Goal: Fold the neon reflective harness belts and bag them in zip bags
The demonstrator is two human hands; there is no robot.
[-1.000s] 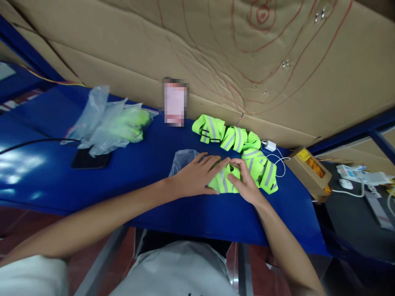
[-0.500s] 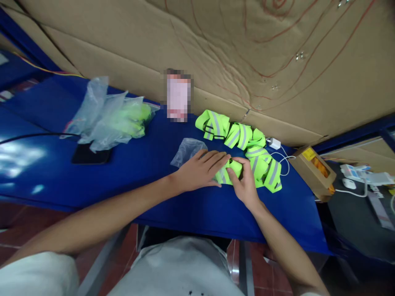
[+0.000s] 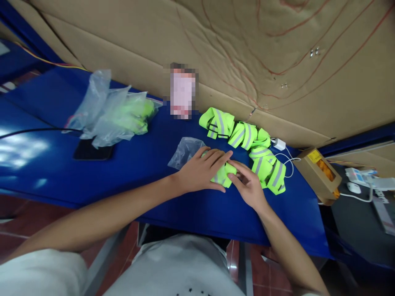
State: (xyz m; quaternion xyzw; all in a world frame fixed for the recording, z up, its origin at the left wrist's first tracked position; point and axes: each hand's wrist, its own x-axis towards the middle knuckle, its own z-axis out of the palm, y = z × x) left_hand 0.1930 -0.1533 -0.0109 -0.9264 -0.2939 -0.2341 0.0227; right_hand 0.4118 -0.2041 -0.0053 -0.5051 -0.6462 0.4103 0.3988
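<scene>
A bundled neon-yellow reflective strap (image 3: 224,176) with grey stripes lies between my hands, partly covered by them. My left hand (image 3: 200,170) curves over a clear plastic bag (image 3: 185,151) and the strap's left part, with its thumb along the near side. The bag's far end spreads flat on the table beyond my wrist. On the strap's right end, my right hand (image 3: 250,188) is closed, thumb on the near side and fingers behind. How far the strap reaches inside the bag is hidden under my left hand.
Several folded reflective straps (image 3: 245,135) lie along the back right of the blue table (image 3: 148,176). Bagged yellow straps (image 3: 132,115) and a black phone-like slab (image 3: 92,150) are at left. A white charger (image 3: 279,144) and an open cardboard box (image 3: 321,172) stand at right.
The strap has shifted a little left, further under my left hand, with my right hand's fingers following at its right end. The camera view has tilted slightly.
</scene>
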